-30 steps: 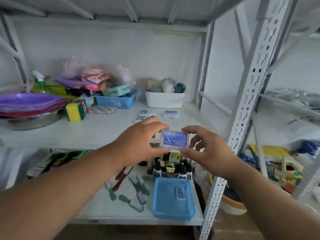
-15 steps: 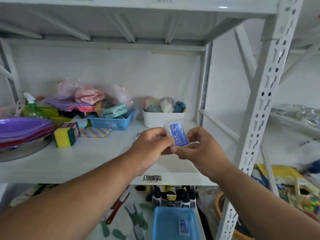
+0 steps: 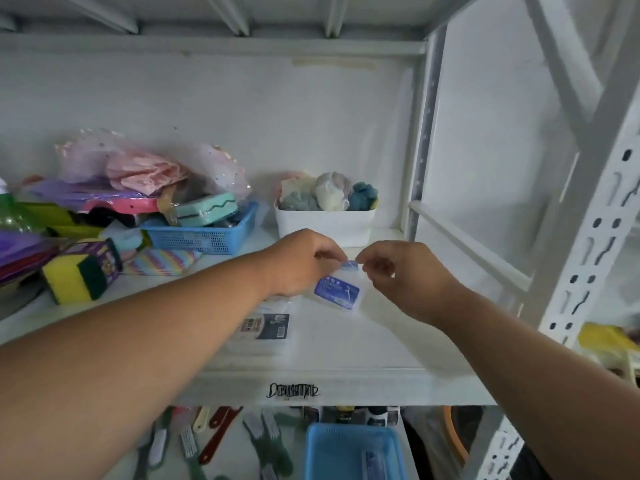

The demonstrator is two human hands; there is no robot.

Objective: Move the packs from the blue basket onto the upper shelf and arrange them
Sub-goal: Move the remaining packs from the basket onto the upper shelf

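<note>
where hands (image 3: 349, 268) meet, pack (image 3: 337, 292).

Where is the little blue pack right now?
In the head view, the blue pack sits on the upper shelf, right of centre, between the left hand and right hand, just in front of the white bin.

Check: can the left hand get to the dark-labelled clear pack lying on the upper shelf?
Probably yes. The dark-labelled clear pack lies uncovered just below the left hand, but that hand and the right hand pinch a blue-labelled pack.
</note>
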